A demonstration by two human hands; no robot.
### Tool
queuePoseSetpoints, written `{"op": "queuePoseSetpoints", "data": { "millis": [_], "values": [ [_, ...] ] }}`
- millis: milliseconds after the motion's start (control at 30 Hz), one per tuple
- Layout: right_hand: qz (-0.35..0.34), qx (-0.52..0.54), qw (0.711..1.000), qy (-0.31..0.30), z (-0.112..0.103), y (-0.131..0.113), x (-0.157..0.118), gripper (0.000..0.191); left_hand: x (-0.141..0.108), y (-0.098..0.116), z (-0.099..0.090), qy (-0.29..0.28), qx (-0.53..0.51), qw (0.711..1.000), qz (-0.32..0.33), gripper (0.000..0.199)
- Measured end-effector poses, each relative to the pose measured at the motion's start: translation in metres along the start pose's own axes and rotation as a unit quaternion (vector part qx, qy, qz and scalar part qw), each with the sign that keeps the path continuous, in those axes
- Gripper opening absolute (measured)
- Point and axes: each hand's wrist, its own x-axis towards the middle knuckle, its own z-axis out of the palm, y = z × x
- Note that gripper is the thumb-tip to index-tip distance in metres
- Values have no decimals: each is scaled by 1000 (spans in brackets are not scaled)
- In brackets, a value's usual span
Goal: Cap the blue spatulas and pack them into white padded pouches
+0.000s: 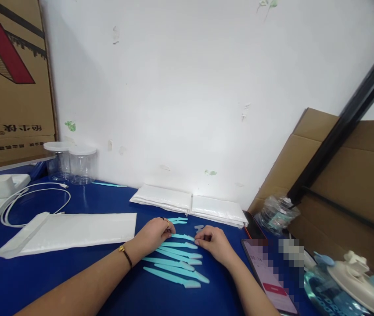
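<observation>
Several turquoise razor-like sticks (172, 277) lie in a rough column on the blue table, most with their pale tips to the right. My left hand (157, 235) is closed at the left end of one upper stick (183, 237). At that stick's right tip is my right hand (213, 242), its thumb and fingers pressed together. Just beyond my left hand are more turquoise sticks (178, 220). Small translucent pieces (199, 228) rest beside my right hand, on its far side.
White folded packets (162, 198) line the wall. A white pouch (84, 232), a cable (35, 189) and lidded clear jars (83, 166) are at left. On the right are a phone (266, 276), a bottle (341, 285) and a plastic-wrapped item (277, 214).
</observation>
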Motion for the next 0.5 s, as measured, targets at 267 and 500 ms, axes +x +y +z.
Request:
{"op": "queuePoseSetpoints", "data": {
  "millis": [267,500],
  "values": [
    [-35,1,999,18,-6,3,-2,11,1,-9,4,27,-29,999,14,16],
    [-26,-92,994,59,-20,19,0,16,-3,-19,-10,76,104,991,-23,20]
  ]
}}
